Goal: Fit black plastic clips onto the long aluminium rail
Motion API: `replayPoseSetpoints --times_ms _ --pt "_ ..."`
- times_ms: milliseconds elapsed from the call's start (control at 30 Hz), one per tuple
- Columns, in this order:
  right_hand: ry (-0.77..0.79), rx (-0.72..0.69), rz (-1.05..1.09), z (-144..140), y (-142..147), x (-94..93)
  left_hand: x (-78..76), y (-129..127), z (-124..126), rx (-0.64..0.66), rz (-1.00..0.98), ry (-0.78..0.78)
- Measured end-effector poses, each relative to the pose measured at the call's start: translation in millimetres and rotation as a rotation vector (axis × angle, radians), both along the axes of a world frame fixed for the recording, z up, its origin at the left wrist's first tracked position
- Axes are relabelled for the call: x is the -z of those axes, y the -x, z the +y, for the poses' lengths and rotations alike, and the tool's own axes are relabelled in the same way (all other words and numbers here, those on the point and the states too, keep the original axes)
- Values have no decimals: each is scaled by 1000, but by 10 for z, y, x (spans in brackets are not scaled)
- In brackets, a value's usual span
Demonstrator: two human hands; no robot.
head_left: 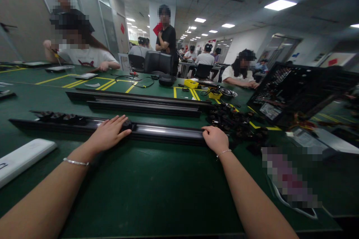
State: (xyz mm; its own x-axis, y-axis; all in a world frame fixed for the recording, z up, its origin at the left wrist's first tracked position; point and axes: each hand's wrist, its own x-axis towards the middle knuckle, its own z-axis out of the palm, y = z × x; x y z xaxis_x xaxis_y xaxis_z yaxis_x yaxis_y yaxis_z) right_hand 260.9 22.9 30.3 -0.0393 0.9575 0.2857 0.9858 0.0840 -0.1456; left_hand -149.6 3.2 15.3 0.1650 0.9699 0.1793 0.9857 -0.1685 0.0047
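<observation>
A long black rail (168,133) with a shiny channel lies across the green table in front of me. My left hand (110,132) rests flat over its middle, fingers stretched and thumb apart, against a small black plastic part (129,124) seated on the rail. Around the rail's right end, my right hand (215,140) has its fingers curled in a grip. Several similar black parts (60,117) sit along the left stretch of the rail. Just right of my right hand lies a heap of small black parts (235,119).
Behind lie more black rails (140,99). A white box-like object (25,160) is at the left, and a black perforated case (283,93) stands at the right. Yellow trays (191,83) and cables lie farther back. A person (84,52) works across the table; another stands beyond.
</observation>
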Motion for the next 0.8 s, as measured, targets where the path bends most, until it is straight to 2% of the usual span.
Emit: replayPoseSetpoints --times_ms 333,800 --pt "7 8 15 -24 17 -29 -30 -131 -27 13 46 19" --pt "23 14 8 -16 22 -31 20 -280 -40 64 34 -31"
